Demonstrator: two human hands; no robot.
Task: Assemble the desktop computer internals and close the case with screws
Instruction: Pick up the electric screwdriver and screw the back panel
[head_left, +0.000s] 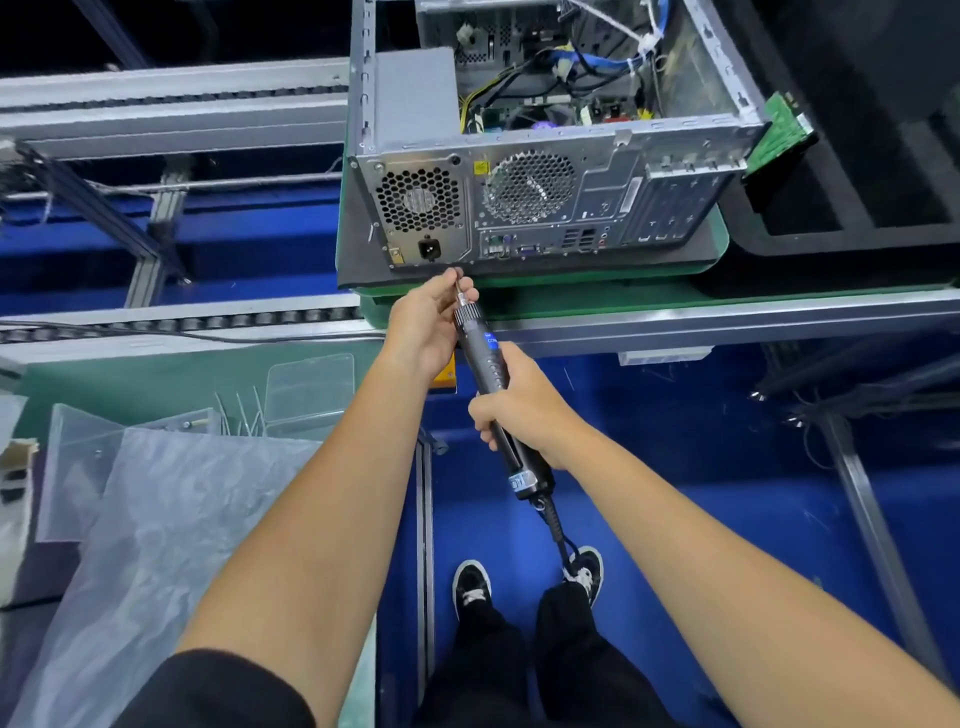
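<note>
An open desktop computer case (550, 202) lies on its side on a green pallet (519, 288), its rear panel facing me and cables showing inside. My right hand (519, 408) grips the body of a black electric screwdriver (480, 343). Its bit points at the lower rear edge of the case, below the power socket (429, 250). My left hand (431, 322) pinches the bit near its tip, steadying it against the case. A green circuit board (782, 127) sticks out at the case's right end.
The pallet sits on a conveyor with metal rails (727, 317). Clear plastic trays (306, 389) and plastic sheeting (156, 545) lie on the bench at lower left. A black foam tray (857, 156) stands to the right. The screwdriver cord (558, 530) hangs over the blue floor.
</note>
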